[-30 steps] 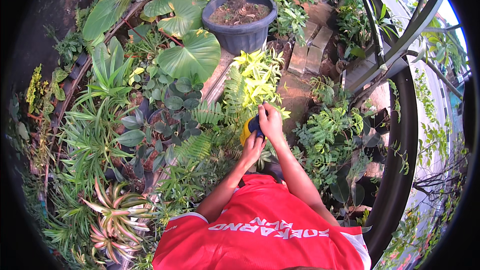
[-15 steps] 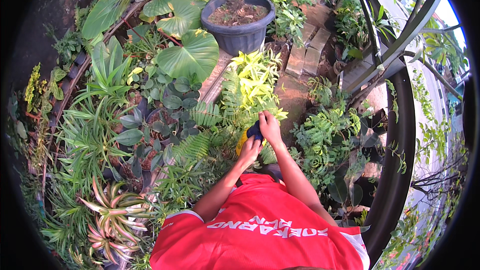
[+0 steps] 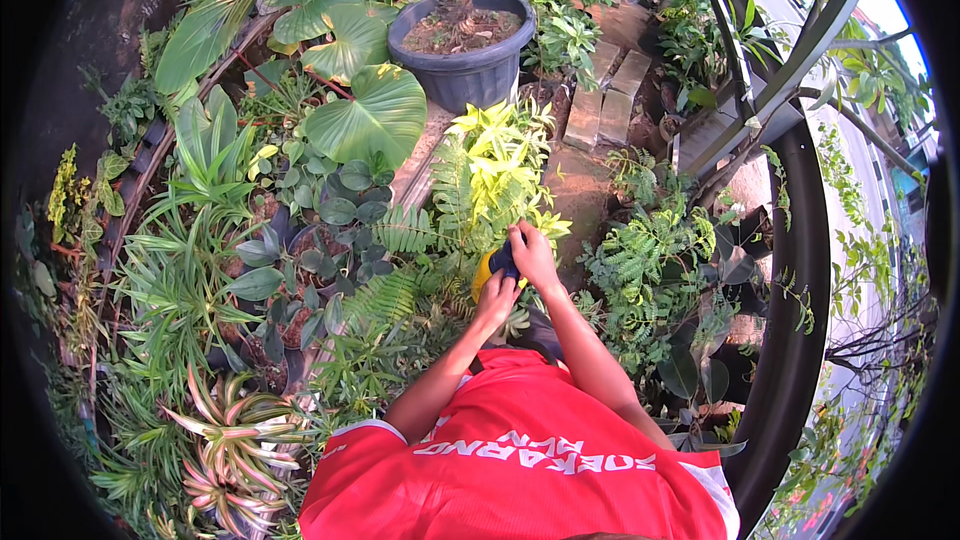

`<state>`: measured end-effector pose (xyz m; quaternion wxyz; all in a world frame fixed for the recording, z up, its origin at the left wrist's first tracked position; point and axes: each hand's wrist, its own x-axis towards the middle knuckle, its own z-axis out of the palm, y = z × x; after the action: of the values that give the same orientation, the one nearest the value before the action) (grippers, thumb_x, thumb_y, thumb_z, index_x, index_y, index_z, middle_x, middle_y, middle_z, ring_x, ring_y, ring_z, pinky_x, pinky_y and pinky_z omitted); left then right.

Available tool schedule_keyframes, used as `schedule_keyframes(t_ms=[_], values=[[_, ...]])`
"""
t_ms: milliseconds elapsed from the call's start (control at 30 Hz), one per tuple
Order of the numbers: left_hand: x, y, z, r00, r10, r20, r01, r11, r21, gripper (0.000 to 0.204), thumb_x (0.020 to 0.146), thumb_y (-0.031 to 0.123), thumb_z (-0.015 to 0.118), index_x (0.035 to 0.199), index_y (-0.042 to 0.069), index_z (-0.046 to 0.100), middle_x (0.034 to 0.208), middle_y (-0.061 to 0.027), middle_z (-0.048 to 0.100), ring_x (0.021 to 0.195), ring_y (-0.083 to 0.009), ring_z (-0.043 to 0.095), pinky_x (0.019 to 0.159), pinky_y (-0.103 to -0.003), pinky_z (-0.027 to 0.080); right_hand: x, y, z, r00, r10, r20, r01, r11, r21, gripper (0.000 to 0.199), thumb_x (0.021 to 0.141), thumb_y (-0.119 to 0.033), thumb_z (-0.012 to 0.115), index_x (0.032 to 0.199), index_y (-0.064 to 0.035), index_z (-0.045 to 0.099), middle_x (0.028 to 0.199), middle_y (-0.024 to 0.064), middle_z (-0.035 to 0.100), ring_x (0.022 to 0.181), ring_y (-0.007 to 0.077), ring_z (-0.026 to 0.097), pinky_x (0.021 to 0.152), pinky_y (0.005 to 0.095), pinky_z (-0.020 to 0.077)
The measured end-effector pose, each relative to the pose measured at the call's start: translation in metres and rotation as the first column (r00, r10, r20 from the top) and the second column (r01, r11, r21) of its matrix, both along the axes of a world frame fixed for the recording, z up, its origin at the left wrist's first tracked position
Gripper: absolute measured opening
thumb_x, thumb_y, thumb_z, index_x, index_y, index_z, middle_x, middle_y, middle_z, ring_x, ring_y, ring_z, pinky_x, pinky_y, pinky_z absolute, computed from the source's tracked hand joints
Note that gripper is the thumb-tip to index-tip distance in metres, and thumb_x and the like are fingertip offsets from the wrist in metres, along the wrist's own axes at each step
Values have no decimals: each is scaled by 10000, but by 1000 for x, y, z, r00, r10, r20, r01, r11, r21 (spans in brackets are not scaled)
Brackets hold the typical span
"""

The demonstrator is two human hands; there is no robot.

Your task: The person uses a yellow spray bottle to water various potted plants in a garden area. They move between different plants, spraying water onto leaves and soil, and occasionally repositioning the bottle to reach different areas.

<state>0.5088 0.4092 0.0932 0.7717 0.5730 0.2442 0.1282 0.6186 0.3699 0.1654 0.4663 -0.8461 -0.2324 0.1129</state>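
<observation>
In front of my chest I hold a yellow container with a dark blue top [image 3: 505,260], perhaps a spray bottle; its lower part is mostly hidden. My left hand [image 3: 496,299] is closed at the near side of the blue top. My right hand [image 3: 532,254] grips that top from the right, its fingers bent over the upper end. Just beyond both hands grows a bright yellow-green leafy plant [image 3: 495,160]. Fern fronds [image 3: 385,295] spread to the left of the container.
A big dark grey pot [image 3: 465,75] with a small palm stands ahead. Striped bromeliads [image 3: 235,420] and potted dark-leaved plants [image 3: 345,205] line the left. On the right are feathery green shrubs [image 3: 650,265] and a curved black metal frame [image 3: 800,270]. Paving slabs [image 3: 600,115] lie farther ahead.
The view has shifted slightly, so the pot and plants sit a little more to the left. Both hands keep their hold on the container, with only small finger movement.
</observation>
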Motion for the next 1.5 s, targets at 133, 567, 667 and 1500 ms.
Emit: schedule_keyframes(t_ms=[133, 567, 667, 1500], values=[[-11, 0, 5, 996, -58, -64, 56, 998, -23, 213, 962, 198, 441, 925, 41, 581, 615, 14, 500, 486, -69, 431, 440, -254, 341, -3, -3, -15, 998, -7, -66, 5, 999, -31, 328, 937, -291, 511, 852, 23, 560, 831, 284, 608, 832, 478, 583, 724, 492, 462], [-4, 6, 7, 998, 26, 65, -33, 994, 106, 163, 943, 149, 413, 858, 42, 504, 630, -1, 499, 516, -98, 444, 475, -279, 363, -5, 11, 19, 996, 82, 43, -85, 994, 62, 324, 942, -272, 516, 824, 29, 532, 798, 273, 580, 770, 469, 568, 700, 502, 441], [-9, 4, 1, 999, 42, 11, -42, 997, 67, 167, 948, 158, 417, 872, 45, 515, 634, 3, 505, 508, -89, 444, 462, -263, 362, -8, 14, 7, 997, 79, -28, -78, 997, 21, 327, 944, -284, 513, 831, 22, 533, 831, 276, 597, 805, 469, 578, 718, 500, 447], [-32, 0, 10, 992, 128, 7, -128, 989, 70, 203, 970, 177, 409, 934, 41, 555, 642, 11, 514, 525, -73, 452, 497, -242, 385, -9, 8, -38, 884, -13, -468, 201, 913, 355, 383, 974, -346, 514, 912, 9, 643, 806, 110, 646, 661, 208, 573, 610, 330, 439]])
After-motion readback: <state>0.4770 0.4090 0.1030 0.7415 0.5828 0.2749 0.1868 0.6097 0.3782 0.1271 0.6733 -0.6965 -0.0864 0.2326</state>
